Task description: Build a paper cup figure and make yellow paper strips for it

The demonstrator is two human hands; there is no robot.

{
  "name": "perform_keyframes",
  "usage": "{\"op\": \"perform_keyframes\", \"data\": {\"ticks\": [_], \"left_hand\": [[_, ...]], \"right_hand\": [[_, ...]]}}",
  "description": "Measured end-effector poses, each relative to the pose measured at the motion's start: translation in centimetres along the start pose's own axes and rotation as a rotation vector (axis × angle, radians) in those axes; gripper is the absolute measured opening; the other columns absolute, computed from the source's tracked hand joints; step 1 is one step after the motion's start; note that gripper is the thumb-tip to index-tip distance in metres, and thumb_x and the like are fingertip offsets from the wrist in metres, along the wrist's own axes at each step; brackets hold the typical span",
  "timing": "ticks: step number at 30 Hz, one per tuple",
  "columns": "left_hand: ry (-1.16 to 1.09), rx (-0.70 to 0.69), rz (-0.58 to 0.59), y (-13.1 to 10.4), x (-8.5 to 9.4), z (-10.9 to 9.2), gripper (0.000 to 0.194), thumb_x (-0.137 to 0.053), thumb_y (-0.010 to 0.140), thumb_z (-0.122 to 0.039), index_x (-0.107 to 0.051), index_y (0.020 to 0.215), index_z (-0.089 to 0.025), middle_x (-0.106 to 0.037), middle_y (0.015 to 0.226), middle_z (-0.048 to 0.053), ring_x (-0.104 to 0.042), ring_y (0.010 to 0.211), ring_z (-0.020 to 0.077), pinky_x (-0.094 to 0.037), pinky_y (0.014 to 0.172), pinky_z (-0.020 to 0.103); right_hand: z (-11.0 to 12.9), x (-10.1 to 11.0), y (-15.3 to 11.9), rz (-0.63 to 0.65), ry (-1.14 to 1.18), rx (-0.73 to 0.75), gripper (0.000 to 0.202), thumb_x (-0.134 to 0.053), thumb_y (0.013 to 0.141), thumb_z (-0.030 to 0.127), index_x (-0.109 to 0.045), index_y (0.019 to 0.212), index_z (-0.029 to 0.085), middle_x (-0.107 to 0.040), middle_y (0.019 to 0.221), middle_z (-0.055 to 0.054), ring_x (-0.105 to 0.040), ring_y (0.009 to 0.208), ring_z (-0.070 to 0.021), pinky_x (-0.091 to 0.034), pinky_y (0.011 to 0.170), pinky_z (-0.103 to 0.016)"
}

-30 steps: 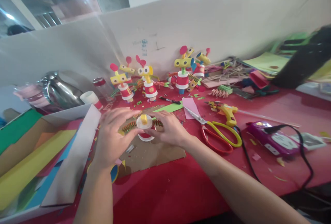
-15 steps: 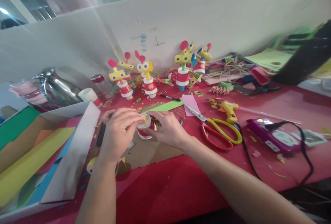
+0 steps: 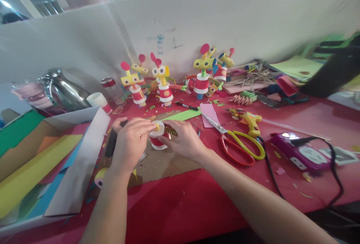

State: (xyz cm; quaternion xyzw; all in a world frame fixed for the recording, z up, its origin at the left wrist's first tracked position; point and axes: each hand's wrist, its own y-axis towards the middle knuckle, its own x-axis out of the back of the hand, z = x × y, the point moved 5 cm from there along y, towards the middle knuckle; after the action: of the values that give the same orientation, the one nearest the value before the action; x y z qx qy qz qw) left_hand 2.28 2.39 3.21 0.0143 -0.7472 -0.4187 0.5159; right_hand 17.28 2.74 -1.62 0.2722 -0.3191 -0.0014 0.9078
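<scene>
A red and white paper cup (image 3: 159, 144) stands upside down on a piece of brown cardboard (image 3: 171, 167). My right hand (image 3: 185, 139) grips its right side, beside a dark green and orange folded-paper spring arm (image 3: 171, 131). On the cup's white top is a small yellow paper piece (image 3: 158, 126), pinched at the fingertips of my left hand (image 3: 131, 139), which partly hide it. Below my left wrist lies a yellow paper piece with an eye (image 3: 100, 177), partly covered by my forearm.
Scissors (image 3: 233, 142), a yellow glue gun (image 3: 251, 122) and a purple power strip (image 3: 302, 154) with a black cord lie to the right. Finished cup figures (image 3: 165, 94) stand behind. A white box (image 3: 80, 180) of coloured paper and a steel jug (image 3: 67, 92) are at left.
The view has shifted slightly. More of the cup's red side and top now shows between my hands, which keep nearly the same grip.
</scene>
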Motion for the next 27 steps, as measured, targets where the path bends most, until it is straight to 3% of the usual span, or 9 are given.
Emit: {"op": "perform_keyframes", "data": {"ticks": [8,20,27], "left_hand": [[-0.022,0.009,-0.001,-0.02,-0.25,0.26,0.029,-0.053,0.092,-0.015,-0.075,0.088,-0.033,-0.077,0.097,-0.004,-0.068,0.096,0.0196,-0.029,0.102,0.048],[-0.041,0.069,0.026,0.03,-0.23,-0.02,0.021,-0.057,0.09,-0.018,-0.074,0.089,-0.03,-0.076,0.099,-0.001,-0.068,0.099,0.0218,-0.021,0.11,0.055],[-0.024,0.063,0.079,-0.32,-0.24,0.5,0.015,-0.071,0.082,-0.026,-0.073,0.096,-0.032,-0.074,0.107,-0.001,-0.066,0.107,0.025,-0.019,0.113,0.056]], "right_hand": [[0.05,0.05,-0.03,0.016,0.024,-0.008,0.036,-0.072,0.081,0.03,-0.063,0.115,0.023,-0.074,0.108,-0.007,-0.068,0.101,-0.0251,-0.049,0.087,-0.037],[-0.73,-0.09,-0.1,0.078,0.075,0.034,0.048,-0.071,0.077,0.019,-0.059,0.123,0.022,-0.069,0.117,-0.008,-0.065,0.105,-0.024,-0.05,0.091,-0.038],[-0.81,-0.17,-0.39,0.078,0.1,0.069,0.05,-0.071,0.078,0.02,-0.057,0.126,0.02,-0.067,0.122,-0.01,-0.063,0.111,-0.0246,-0.048,0.096,-0.039]]}}
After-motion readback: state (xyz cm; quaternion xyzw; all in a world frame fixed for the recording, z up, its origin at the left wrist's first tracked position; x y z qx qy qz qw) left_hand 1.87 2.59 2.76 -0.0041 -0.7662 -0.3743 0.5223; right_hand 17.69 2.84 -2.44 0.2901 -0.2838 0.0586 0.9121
